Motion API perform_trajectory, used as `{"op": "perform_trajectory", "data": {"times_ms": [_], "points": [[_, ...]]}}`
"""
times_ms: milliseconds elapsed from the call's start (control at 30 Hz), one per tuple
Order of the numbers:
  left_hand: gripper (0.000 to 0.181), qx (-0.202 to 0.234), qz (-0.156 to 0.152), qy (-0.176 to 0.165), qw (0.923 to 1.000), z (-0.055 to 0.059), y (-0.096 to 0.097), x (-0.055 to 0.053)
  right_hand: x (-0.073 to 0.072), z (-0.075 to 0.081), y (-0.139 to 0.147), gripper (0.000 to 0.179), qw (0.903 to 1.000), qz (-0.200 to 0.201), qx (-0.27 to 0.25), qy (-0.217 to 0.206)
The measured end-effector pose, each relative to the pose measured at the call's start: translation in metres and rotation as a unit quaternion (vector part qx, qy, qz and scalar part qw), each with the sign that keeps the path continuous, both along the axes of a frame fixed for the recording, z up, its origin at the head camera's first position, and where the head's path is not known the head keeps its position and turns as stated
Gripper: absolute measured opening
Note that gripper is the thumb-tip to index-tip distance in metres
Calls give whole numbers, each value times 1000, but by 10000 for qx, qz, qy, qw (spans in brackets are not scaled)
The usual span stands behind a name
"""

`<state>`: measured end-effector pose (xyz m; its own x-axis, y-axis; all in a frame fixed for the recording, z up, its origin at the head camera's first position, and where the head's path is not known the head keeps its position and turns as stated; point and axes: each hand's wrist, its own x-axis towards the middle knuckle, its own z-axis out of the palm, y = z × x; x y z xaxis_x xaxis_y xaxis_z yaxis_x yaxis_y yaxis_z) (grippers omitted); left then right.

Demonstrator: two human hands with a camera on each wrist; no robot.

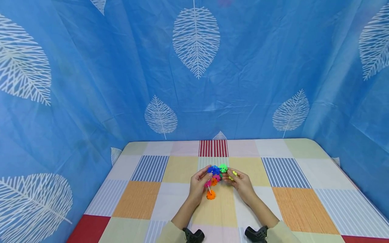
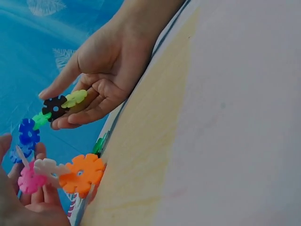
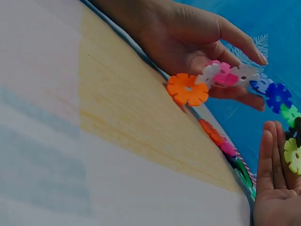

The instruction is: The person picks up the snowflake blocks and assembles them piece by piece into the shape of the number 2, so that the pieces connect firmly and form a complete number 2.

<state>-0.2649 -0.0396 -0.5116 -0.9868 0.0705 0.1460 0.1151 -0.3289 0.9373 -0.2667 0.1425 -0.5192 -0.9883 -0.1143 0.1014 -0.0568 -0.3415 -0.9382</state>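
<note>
From my place I see both forearms reach in from the near side of the table [image 1: 218, 216] and turn toward each other. The left hand [image 1: 199, 185] holds a chain [image 1: 216, 169] of flower discs at its blue part, thumb and fingers around it. The right hand [image 1: 242, 184] pinches the black disc [image 2: 55, 108] between thumb and rather straight fingers. The chain is raised between the table's left and right edges, its orange end [image 1: 211, 194] nearest to me. More discs [image 3: 211, 132] lie below.

Head view: high, forward-down; wrist views: near, sharing disc chain [image 2: 29, 133].
</note>
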Motion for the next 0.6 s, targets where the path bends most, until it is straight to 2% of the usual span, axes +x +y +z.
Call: {"op": "perform_trajectory", "data": {"times_ms": [100, 233, 400, 600], "points": [[42, 242, 15, 2, 9997, 1, 0, 0, 0, -1, -2, 36, 9999, -130, -15, 86], [40, 533, 209, -19, 9984, 5, -1, 1, 0, -2, -4, 32, 9996, -184, 140, 158], [36, 643, 491, 68, 9967, 7, -3, 0, 1, -1, -6, 27, 9985, -247, 417, 245], [35, 814, 512, 141, 9953, 7, -5, -4, 3, 2, -6, 31, 9956, -320, 756, 448]]}}
